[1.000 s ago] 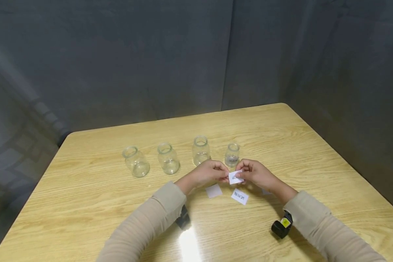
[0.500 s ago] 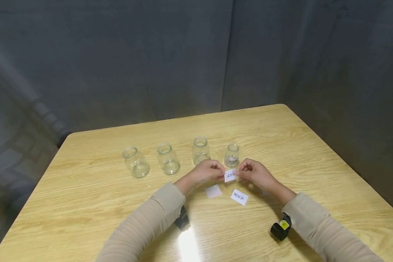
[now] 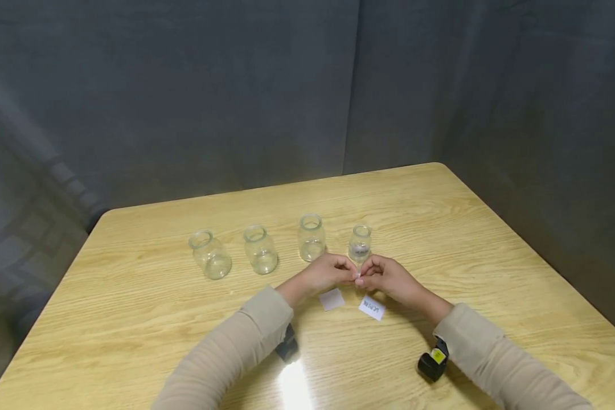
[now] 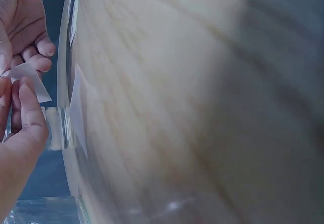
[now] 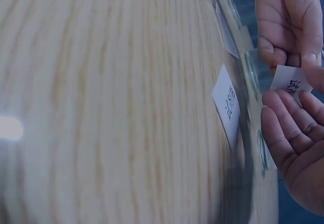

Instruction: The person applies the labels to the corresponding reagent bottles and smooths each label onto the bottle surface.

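Note:
My left hand (image 3: 322, 274) and right hand (image 3: 392, 280) meet fingertip to fingertip over the table. Between them they pinch a small white paper label (image 5: 292, 80), which bears handwritten characters in the right wrist view. From the head view the fingers hide nearly all of it. Just beyond the hands stands a small glass jar (image 3: 360, 242) with a pale patch and dark marks low on it. Below the hands lie a written label (image 3: 372, 308) and a plain-looking one (image 3: 331, 299).
Three larger glass jars stand upright left of the small one: a near one (image 3: 311, 238), a middle one (image 3: 261, 250) and a far-left one (image 3: 211, 255). The wooden table (image 3: 133, 319) reaches back to a dark grey curtain (image 3: 210, 97). Black wrist cameras hang under both sleeves.
My right hand has moved left until its fingertips meet the left hand's. The held label, seen face-on before, is turned and mostly covered by fingers. The jars stay put.

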Available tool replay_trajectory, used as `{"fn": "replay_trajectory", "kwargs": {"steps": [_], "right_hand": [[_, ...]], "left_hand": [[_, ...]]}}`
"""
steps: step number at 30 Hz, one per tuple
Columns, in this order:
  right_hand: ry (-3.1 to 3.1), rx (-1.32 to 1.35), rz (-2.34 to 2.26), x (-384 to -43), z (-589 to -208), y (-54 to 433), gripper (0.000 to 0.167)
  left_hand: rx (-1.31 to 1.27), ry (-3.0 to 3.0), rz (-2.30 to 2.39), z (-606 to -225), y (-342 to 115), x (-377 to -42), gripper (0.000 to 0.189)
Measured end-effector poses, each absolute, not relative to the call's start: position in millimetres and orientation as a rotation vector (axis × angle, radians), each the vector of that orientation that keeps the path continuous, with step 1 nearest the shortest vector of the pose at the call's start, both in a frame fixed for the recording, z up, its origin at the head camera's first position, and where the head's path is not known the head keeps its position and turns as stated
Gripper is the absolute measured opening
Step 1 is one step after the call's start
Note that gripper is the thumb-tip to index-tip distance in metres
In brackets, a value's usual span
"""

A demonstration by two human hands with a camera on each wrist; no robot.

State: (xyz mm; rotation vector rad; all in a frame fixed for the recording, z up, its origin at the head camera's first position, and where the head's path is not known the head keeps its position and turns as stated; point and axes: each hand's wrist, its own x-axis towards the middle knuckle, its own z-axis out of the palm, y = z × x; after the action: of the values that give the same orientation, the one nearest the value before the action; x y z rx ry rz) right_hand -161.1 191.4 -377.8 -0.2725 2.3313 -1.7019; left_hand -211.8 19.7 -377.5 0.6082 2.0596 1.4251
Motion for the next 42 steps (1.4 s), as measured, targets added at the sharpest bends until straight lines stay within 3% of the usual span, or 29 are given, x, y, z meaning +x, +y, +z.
{"fn": "replay_trajectory", "kwargs": {"steps": [15,23,42], "right_hand": [[2.295,-0.275,-1.816,-160,-377,190,0.014],[2.335,-0.284,-1.821,-158,-376,193,0.021],[2.221,-0.455,-1.782,-160,-378,201,0.022]], "left_hand": [[0.646,2.068,1.448,-380,19,-213,0.006],[0.515,1.996,1.555,-379,20,-212,0.004],[0.528,1.968,1.535,-379,5,-215,0.019]]}}
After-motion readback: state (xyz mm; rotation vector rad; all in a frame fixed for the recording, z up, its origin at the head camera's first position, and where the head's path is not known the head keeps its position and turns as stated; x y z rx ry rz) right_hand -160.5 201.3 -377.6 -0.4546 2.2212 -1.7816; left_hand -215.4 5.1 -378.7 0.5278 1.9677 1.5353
